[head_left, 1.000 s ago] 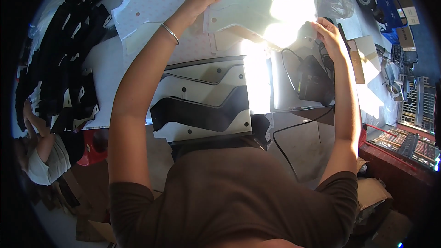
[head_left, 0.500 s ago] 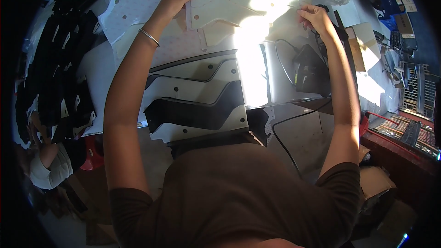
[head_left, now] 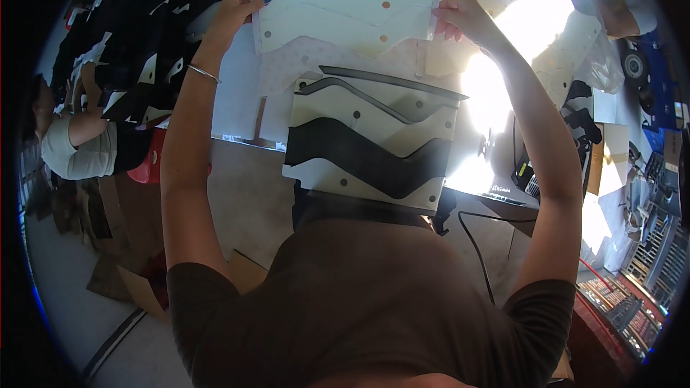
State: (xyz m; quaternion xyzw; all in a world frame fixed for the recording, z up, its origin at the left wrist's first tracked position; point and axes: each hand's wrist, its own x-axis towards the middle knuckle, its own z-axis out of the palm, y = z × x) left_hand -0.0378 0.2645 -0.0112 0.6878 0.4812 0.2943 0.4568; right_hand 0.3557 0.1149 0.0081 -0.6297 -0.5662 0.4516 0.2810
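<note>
A pale cream sheet (head_left: 323, 11) with wavy cut lines and round holes is stretched between my hands at the top of the view. My left hand (head_left: 233, 16) pinches its left edge, thumb on top. At the opposite edge my right hand (head_left: 462, 20) grips the sheet between thumb and fingers. Nearer to my body lies a pale board (head_left: 366, 127) with round holes and black wavy strips (head_left: 352, 149) across it. More cream sheets and a pink-dotted backing sheet (head_left: 287, 72) lie beneath the held one.
Black cut pieces (head_left: 162, 36) are heaped at the left, where another person (head_left: 83, 140) sits by a red stool (head_left: 149, 158). Strong sunlight falls on the table at the right. A black cable (head_left: 471, 251), a cardboard box (head_left: 609, 154) and a blue cart (head_left: 650, 86) are also on the right.
The view has swung, so the table and board sit differently in it. My right hand has come onto the sheet's right edge; my left hand still pinches the left edge.
</note>
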